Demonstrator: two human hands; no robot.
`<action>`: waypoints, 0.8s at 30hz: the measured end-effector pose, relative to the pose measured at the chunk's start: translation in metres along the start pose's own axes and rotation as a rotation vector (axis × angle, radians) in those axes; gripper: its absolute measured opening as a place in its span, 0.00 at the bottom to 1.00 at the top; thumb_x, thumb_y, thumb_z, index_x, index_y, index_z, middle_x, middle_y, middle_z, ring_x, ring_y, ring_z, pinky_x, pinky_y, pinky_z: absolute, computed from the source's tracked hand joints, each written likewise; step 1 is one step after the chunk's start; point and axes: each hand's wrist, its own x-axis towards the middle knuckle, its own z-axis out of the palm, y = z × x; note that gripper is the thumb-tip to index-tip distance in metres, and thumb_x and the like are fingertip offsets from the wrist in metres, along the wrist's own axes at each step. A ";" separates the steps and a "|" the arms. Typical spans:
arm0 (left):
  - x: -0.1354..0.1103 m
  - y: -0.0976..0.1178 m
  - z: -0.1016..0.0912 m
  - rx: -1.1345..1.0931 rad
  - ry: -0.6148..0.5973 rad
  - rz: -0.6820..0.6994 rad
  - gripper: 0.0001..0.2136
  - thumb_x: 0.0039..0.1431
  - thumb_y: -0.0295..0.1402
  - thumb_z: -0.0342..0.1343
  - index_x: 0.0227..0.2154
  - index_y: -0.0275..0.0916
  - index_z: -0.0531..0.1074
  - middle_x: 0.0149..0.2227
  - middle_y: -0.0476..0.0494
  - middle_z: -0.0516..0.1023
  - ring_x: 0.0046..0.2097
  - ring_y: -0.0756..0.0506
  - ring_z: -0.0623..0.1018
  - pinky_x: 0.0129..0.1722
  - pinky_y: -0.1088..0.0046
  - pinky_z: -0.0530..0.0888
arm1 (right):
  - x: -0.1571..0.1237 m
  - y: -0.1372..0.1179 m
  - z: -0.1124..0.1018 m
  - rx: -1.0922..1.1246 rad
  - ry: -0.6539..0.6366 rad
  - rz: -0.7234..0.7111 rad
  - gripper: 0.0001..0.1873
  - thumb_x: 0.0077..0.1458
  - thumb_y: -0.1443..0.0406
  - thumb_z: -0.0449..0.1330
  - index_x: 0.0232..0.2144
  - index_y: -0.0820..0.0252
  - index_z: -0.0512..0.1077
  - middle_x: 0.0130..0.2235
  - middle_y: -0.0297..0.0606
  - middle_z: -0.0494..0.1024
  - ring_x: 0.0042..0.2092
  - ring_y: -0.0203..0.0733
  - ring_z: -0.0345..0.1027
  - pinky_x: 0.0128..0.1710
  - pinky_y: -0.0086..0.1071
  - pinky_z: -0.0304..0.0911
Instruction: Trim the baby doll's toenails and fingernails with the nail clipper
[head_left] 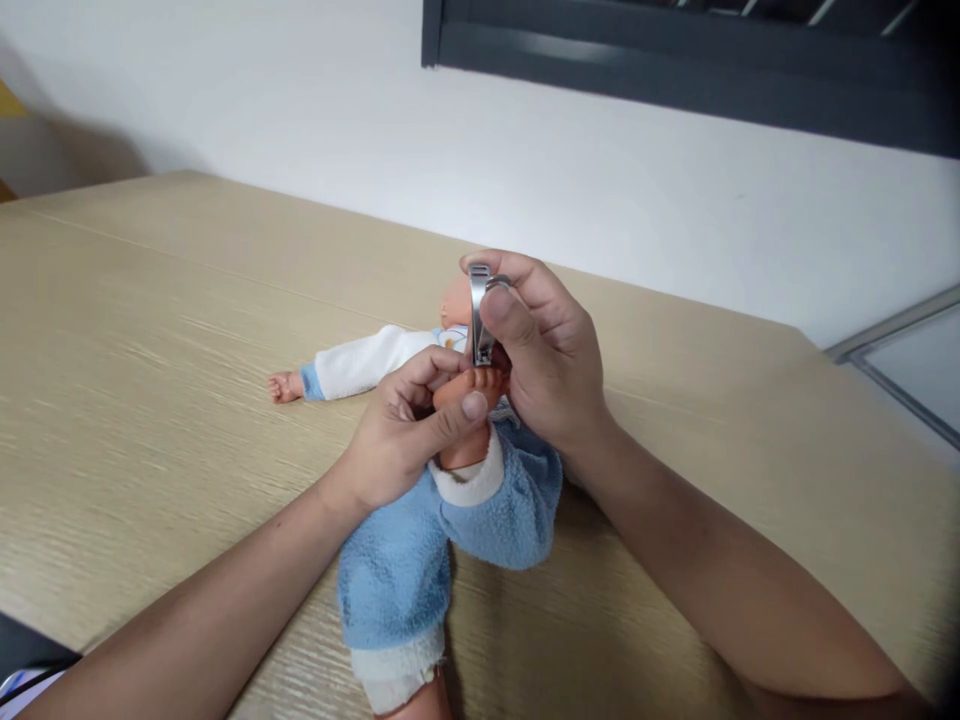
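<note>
A baby doll [394, 560] in light blue fleece trousers and a white top lies on the table, its head away from me. My left hand [409, 425] is closed around the doll's raised foot [459, 388], thumb across the sole. In my right hand [555, 350] a silver nail clipper [478, 315] stands upright between thumb and fingers. Its lower end is at the doll's toes; whether it touches them I cannot tell. The doll's other leg points toward me, and one arm [360, 362] stretches out to the left. My right hand hides most of the doll's head and chest.
The light wood table [150, 400] spreads out on both sides. A white wall [300, 110] rises behind it, with a dark frame [600, 70] at the upper right. A metal-edged panel [900, 330] stands at the right. Dark and purple things show at the lower left corner.
</note>
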 end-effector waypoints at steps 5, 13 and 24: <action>0.000 0.000 0.001 -0.004 0.003 -0.017 0.12 0.61 0.41 0.73 0.40 0.40 0.80 0.38 0.46 0.83 0.39 0.48 0.80 0.43 0.72 0.76 | -0.001 0.002 0.000 0.017 -0.011 -0.013 0.20 0.68 0.46 0.62 0.55 0.47 0.75 0.31 0.30 0.74 0.32 0.39 0.71 0.36 0.38 0.76; 0.001 0.001 0.002 -0.007 0.007 -0.021 0.13 0.60 0.41 0.73 0.39 0.40 0.79 0.38 0.46 0.83 0.39 0.47 0.80 0.42 0.71 0.76 | -0.001 0.002 -0.001 0.023 -0.018 -0.017 0.18 0.69 0.48 0.62 0.55 0.46 0.75 0.29 0.29 0.70 0.33 0.40 0.72 0.43 0.42 0.78; 0.001 0.001 0.002 -0.009 -0.025 -0.013 0.11 0.63 0.40 0.72 0.39 0.40 0.78 0.37 0.47 0.83 0.38 0.49 0.79 0.42 0.73 0.74 | -0.003 -0.002 0.006 0.057 0.053 0.006 0.21 0.66 0.47 0.66 0.54 0.48 0.72 0.28 0.28 0.70 0.28 0.37 0.69 0.28 0.35 0.72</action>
